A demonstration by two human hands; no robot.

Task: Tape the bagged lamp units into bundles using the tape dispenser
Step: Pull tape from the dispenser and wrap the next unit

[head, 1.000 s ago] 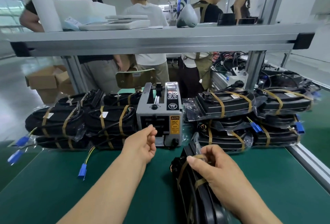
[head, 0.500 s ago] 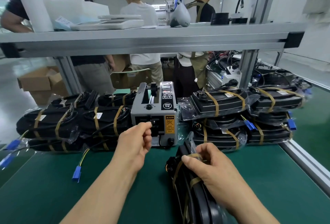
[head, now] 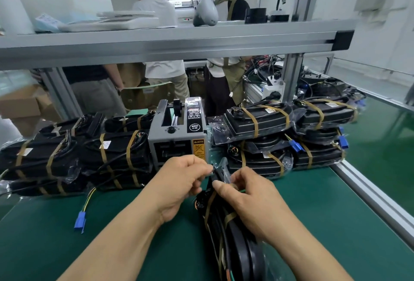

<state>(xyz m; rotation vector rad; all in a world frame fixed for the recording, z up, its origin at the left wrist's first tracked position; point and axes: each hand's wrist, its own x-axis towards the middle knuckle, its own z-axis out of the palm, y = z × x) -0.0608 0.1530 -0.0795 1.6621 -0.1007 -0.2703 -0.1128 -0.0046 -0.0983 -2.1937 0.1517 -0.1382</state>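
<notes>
both hands meet just near of the grey boxy tape dispenser (head: 178, 137) at tabletop centre. left hand (head: 179, 182) fingers pinch something small, can't tell what, at the top of the black bagged lamp bundle with tan tape bands (head: 226, 220); right hand (head: 248, 200) grips that bundle on the green tabletop (head: 336, 224). taped black bundles stacked far left (head: 74, 159) and far right (head: 289, 137).

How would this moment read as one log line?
left hand: pinching tape | right hand: on black bagged lamp bundle | grey tape dispenser: behind
</notes>
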